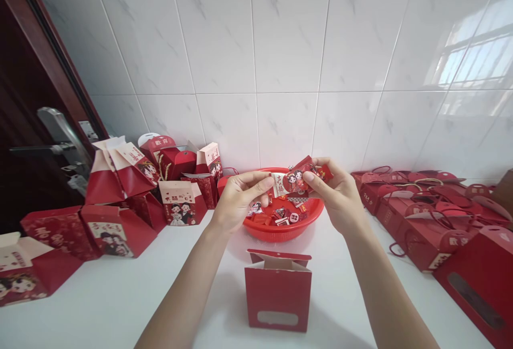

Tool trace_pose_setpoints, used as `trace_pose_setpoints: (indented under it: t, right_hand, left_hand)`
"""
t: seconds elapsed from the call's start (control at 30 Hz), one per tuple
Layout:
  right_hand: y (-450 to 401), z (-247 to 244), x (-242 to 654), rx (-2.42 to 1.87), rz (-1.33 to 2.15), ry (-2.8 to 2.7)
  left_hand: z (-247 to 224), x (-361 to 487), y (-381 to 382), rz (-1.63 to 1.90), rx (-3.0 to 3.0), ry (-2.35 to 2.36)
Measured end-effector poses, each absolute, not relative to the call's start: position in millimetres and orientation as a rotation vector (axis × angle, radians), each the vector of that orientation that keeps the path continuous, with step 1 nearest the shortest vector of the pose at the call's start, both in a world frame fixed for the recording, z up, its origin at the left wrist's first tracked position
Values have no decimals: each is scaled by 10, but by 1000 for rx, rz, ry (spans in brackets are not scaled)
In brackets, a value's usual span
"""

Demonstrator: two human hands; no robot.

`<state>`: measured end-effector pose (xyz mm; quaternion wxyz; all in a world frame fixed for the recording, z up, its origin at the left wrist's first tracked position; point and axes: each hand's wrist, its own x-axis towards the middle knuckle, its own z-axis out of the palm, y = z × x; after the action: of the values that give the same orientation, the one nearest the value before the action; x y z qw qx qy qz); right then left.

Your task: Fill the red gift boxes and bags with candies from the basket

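Observation:
Both my hands are raised over a red plastic basket (280, 234) that holds several small wrapped sweets (282, 215). Between them is a red and white wrapped candy packet (294, 179) printed with cartoon figures. The fingertips of my left hand (240, 199) pinch its left end. My right hand (336, 191) grips its right side, with the thumb on the front and more red wrapping showing by the fingers. In front of the basket, nearer to me, a red paper gift box (278, 298) stands upright with its top open and a pale window low on its front.
Several red and cream gift boxes (120, 226) crowd the left of the white table (216, 295). Rows of red boxes with cord handles (417, 220) line the right. A tiled wall (284, 44) rises behind, and a dark door with a metal handle (66, 130) is at left.

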<state>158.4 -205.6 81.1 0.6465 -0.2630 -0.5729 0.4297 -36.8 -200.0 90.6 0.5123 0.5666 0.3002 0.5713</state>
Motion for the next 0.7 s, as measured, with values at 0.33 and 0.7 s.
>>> trace_pose_setpoints:
  t: [0.33, 0.7]
  right_hand:
    - [-2056, 810, 1587, -606, 961, -1337]
    - [-2036, 827, 1584, -531, 1282, -1267]
  left_hand:
    - [892, -331, -2017, 1380, 1390, 746]
    - [887, -309, -2037, 1378, 1385, 709]
